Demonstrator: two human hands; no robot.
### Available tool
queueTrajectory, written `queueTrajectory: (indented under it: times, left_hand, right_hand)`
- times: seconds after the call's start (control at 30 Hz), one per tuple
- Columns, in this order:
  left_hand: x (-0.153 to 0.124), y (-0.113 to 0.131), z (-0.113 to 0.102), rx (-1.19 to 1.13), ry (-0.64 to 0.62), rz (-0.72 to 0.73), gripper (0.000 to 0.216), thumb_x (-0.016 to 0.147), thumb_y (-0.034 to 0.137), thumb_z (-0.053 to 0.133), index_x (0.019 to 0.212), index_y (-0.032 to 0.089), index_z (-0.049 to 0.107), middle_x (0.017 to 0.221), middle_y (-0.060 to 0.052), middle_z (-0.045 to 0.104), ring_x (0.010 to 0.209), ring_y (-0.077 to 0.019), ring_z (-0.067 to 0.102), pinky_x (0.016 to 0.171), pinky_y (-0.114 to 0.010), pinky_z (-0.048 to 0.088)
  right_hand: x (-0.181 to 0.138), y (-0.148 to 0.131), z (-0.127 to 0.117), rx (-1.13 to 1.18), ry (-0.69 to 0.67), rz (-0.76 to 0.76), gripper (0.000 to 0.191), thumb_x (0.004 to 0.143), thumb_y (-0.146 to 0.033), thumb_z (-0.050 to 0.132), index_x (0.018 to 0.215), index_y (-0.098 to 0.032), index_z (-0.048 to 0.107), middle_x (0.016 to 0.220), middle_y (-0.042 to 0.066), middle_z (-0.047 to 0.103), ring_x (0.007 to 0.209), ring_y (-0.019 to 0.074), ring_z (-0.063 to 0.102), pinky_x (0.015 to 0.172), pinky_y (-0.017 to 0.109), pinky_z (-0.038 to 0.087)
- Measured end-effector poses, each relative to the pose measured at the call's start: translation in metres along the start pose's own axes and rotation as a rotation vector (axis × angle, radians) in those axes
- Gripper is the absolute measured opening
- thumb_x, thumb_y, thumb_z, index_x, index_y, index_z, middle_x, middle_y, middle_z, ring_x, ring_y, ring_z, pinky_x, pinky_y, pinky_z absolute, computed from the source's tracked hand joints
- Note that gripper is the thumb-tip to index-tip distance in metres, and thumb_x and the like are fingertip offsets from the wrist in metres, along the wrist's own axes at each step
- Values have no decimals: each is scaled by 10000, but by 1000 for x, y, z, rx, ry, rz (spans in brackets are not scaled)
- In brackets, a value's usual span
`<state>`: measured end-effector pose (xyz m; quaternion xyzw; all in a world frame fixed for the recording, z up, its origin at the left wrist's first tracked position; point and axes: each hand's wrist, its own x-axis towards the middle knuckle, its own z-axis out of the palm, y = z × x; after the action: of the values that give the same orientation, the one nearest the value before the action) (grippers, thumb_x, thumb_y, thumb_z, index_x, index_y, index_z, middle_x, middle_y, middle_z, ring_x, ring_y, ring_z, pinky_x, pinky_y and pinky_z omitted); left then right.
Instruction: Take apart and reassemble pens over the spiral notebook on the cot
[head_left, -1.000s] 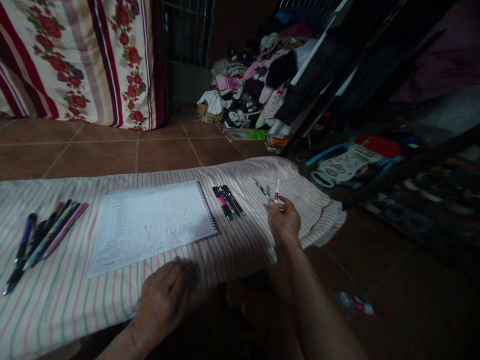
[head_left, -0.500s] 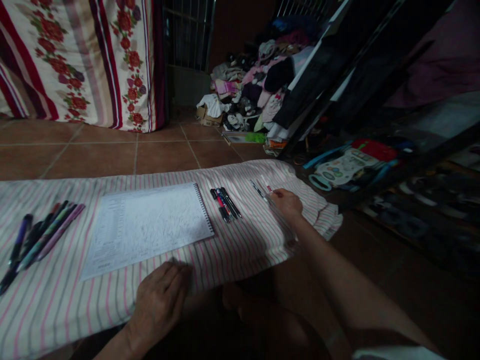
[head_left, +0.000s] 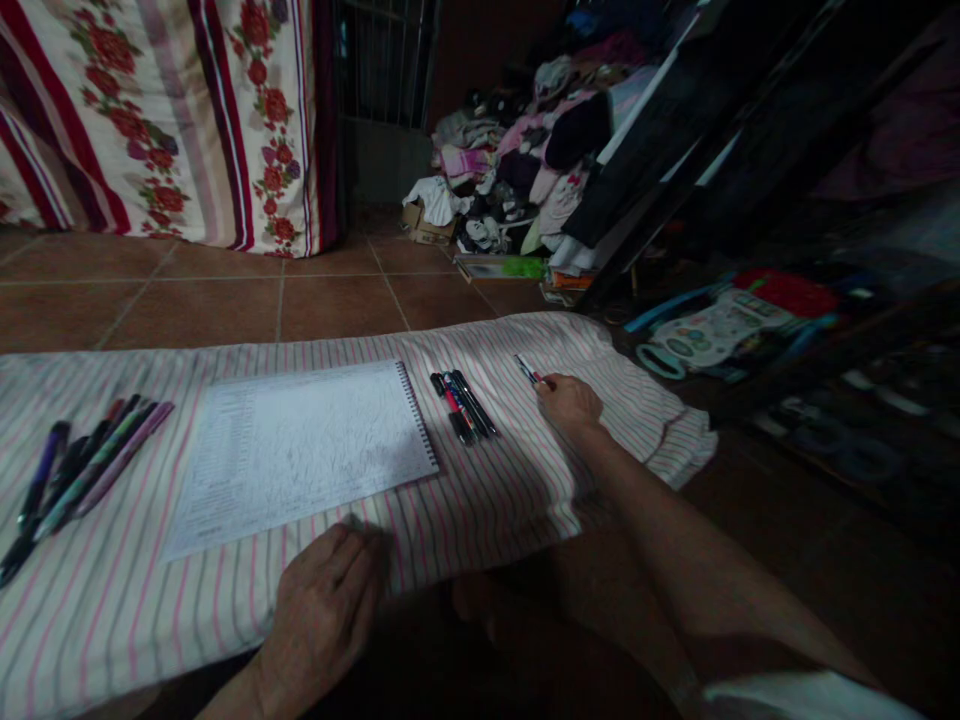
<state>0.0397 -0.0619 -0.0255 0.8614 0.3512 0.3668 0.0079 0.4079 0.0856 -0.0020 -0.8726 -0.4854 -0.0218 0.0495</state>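
Slid leftward, the slim red-and-white plastic pen, far right on the pink-and-grey-striped white cloth, pinched by the right hand, looks light, stiff, best held mid-barrel, while the left hand curls, contents hidden.

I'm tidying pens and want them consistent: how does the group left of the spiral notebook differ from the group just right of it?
The left group includes purple, green and pink; the right group is mostly black with some pinkish red. The left group's far ends lean right, while the right group's lean left. The left group spreads more loosely; the right group is packed closer. Both lie on the striped cloth.
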Motion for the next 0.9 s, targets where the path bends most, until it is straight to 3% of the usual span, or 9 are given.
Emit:
queueTrajectory:
  times: [0.37, 0.6, 0.9]
  left_hand:
    - [-1, 0, 0, -16, 9, 5, 214, 879, 98, 409, 968, 114, 603, 837, -58, 677, 792, -169, 582, 734, -291, 498]
    - [-3, -1, 0, -35, -6, -8, 204, 867, 101, 418, 965, 118, 596, 816, -67, 670, 772, -180, 579, 684, -297, 512]
    - [-3, -1, -2, -16, 2, -1, 217, 865, 113, 404, 970, 133, 593, 820, -63, 675, 770, -188, 590, 661, -306, 524]
  right_hand:
    - [-3, -3, 1, -112, -7, -124, 389, 846, -337, 424, 1049, -112, 668, 1032, 183, 650, 982, 286, 586, 782, 341, 415]
    - [-13, -11, -1, -45, -18, -127, 378, 826, -381, 420, 1049, -206, 671, 980, 91, 690, 897, 231, 626, 715, 291, 421]
    - [-27, -23, 2, -55, -28, -136, 365, 824, -350, 423, 1062, -186, 646, 1048, 122, 650, 976, 260, 594, 764, 330, 430]
